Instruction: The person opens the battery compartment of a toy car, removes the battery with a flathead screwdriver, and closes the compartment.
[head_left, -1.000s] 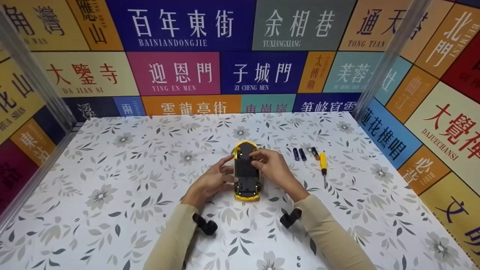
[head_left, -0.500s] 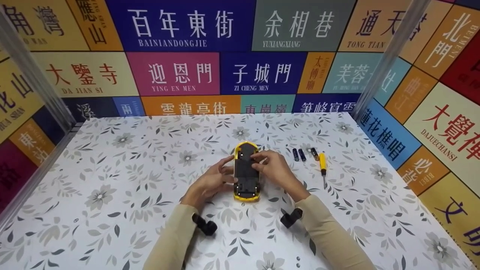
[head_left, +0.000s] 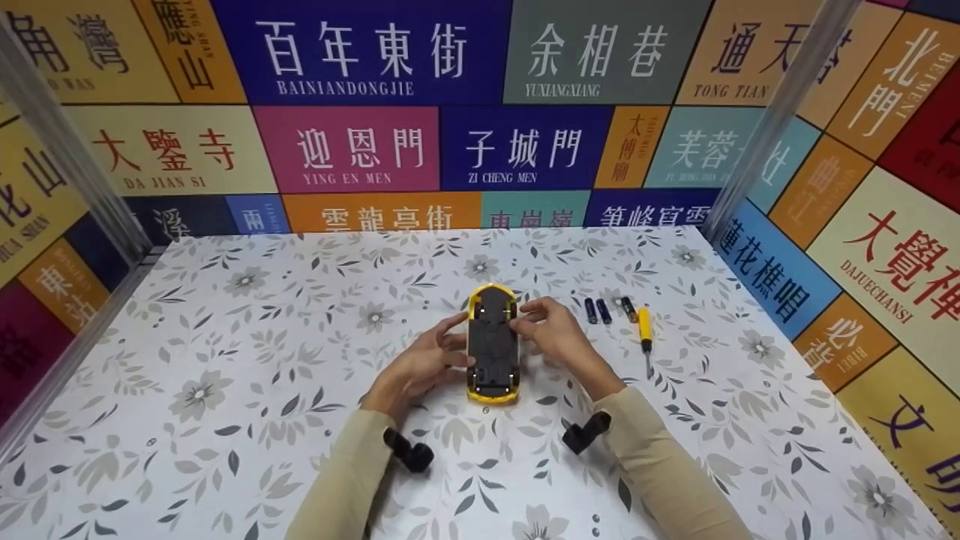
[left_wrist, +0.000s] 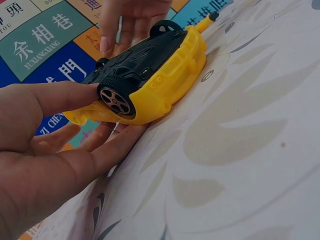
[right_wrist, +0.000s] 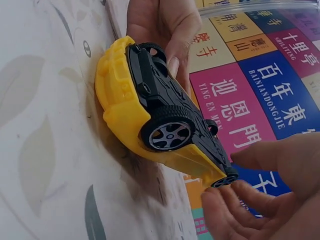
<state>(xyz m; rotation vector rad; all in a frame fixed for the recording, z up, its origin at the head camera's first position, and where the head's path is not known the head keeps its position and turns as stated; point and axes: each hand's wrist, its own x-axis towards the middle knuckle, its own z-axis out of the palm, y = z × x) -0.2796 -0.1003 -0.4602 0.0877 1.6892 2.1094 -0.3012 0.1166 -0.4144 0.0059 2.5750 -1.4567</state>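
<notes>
A yellow toy car [head_left: 493, 349] lies upside down in the middle of the table, black underside up and wheels showing. From its left side, my left hand [head_left: 424, 360] holds it; in the left wrist view the thumb lies by a wheel [left_wrist: 117, 100] and the fingers reach under the yellow body. My right hand [head_left: 555, 330] is at the far right part of the car. There the right wrist view shows thumb and fingertips around a wheel [right_wrist: 225, 181] at the car's edge.
Right of the car lie two dark batteries [head_left: 590, 310] side by side, another battery [head_left: 628, 309], and a yellow-handled screwdriver [head_left: 646, 334]. The table has a floral cover [head_left: 262, 465]. Sign-printed panels [head_left: 345, 150] stand at the back and sides.
My right hand has drawn back slightly to the right, from over the underside to the car's edge. The dark middle section of the underside now looks lighter and more even. My left hand stays put.
</notes>
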